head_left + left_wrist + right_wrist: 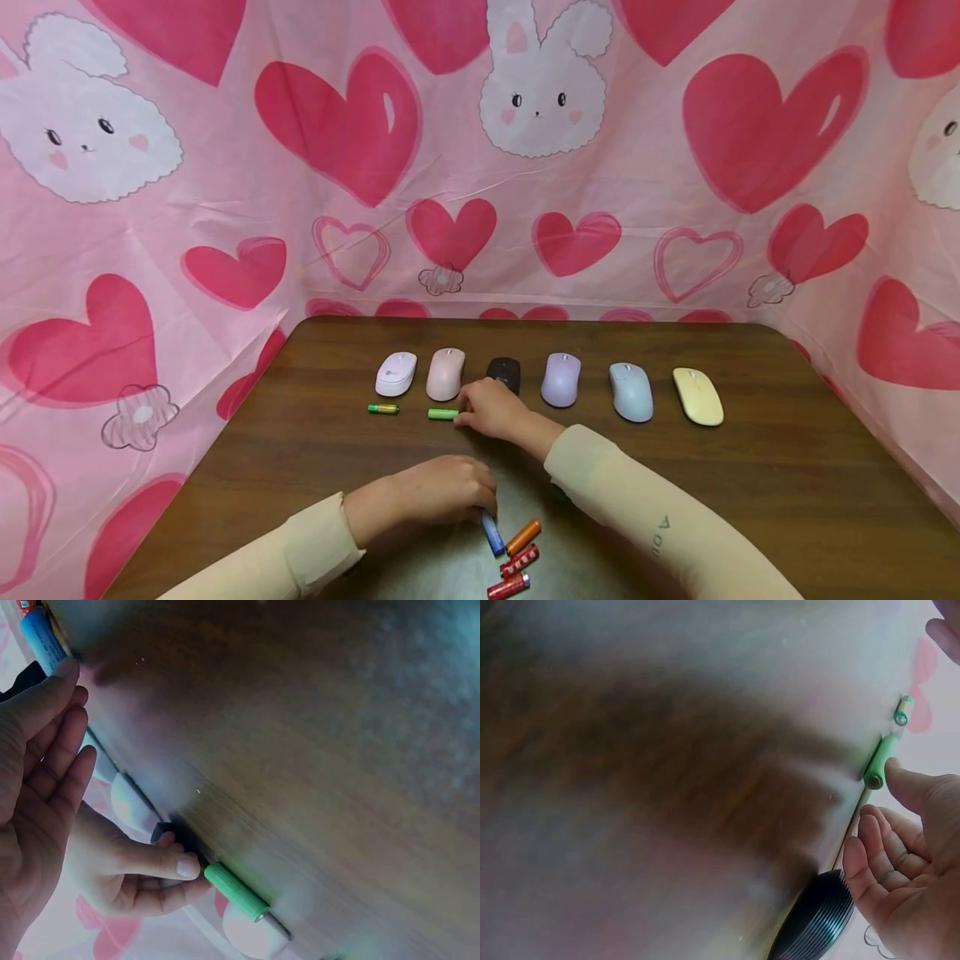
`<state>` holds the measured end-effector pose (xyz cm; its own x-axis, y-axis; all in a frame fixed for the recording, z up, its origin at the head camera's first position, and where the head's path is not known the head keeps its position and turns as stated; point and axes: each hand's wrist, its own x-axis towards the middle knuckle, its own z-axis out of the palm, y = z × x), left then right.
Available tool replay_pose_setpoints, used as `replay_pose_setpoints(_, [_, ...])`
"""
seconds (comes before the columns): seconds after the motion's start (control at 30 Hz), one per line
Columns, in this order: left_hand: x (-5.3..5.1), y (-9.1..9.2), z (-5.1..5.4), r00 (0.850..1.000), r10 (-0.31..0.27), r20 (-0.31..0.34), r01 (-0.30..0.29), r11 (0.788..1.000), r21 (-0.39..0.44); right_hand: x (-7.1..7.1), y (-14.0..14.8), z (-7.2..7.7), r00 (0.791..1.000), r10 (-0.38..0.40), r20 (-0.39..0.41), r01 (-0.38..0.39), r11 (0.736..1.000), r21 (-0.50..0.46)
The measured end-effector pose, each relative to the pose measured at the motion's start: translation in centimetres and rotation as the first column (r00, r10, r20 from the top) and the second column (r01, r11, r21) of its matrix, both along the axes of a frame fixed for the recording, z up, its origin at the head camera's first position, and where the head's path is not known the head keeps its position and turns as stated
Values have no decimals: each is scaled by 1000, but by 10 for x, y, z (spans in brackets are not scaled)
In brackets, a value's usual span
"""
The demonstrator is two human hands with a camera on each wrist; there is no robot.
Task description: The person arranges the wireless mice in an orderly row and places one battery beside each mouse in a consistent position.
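Note:
My left hand (453,490) pinches one end of a blue battery (492,534) near the front of the table; in the left wrist view the thumb covers that end. Beyond it, my right hand (491,408) is at the right end of a light green battery (442,414), which lies on the table. From the right wrist, the thumb tip is beside this battery (880,761), while the other fingers are loosely bent and apart from it. Just behind the right hand stands a black mouse (504,372), partly hidden. A green and yellow battery (383,409) lies farther left.
A white mouse (396,374), a pink mouse (446,375), a purple mouse (561,380), a blue mouse (632,392) and a yellow mouse (698,397) share the back row. By the blue battery lie an orange battery (523,538) and two red batteries (519,562). Patterned cloth (465,179) hangs behind.

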<state>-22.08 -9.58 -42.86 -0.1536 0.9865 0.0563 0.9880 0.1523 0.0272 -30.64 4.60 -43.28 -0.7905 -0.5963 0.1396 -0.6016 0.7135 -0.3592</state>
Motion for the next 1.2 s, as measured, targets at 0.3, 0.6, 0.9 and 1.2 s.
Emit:
replay_pose_setpoints(0.3, [-1, -3, 1, 1000, 17, 21, -17, 999, 28, 2, 12, 1, 1000, -2, -11, 2, 1000, -16])
replay_pose_setpoints(0.6, [-1, -6, 5, 1000, 28, 2, -28, 999, 42, 9, 23, 4, 998, 40, -56, -38, 999, 21])
replay_pose_setpoints(0.9, [-3, -10, 7, 999, 44, 24, -45, 995, 84, 22, 39, 9, 997, 62, -47, -62, 998, 11])
replay_pose_setpoints(1.2, [-9, -17, 9, 996, 77, 36, -81, 988, 130, 34, 59, 13, 990, 104, -91, -104, 995, 10])
